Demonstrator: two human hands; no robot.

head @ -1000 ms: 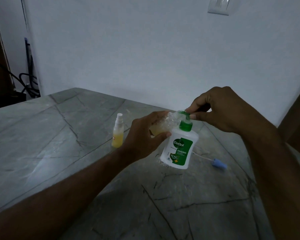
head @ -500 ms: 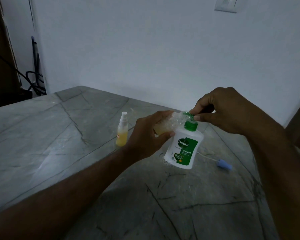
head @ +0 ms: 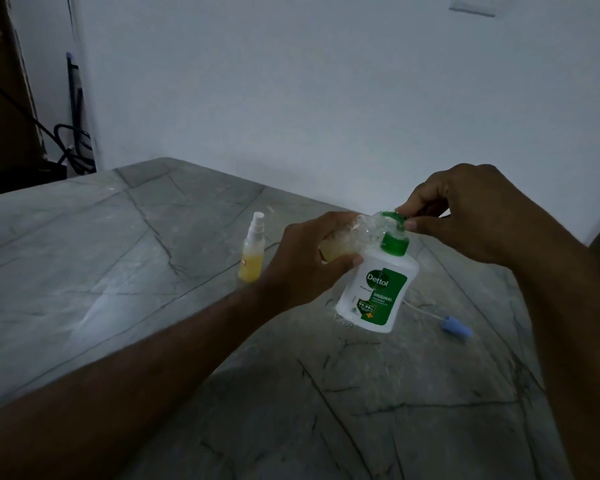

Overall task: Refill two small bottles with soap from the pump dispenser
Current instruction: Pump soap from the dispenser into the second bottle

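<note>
While the left hand grips a small clear bottle tipped against the Dettol pump dispenser on the surface, the right hand pinches its green pump head

On the grey veined stone surface: white green-labelled plastic pump dispenser right of centre; small clear spray bottle of yellow liquid to its left, apart; small blue cap with thin white tube just right, lying flat. White wall behind.
</note>
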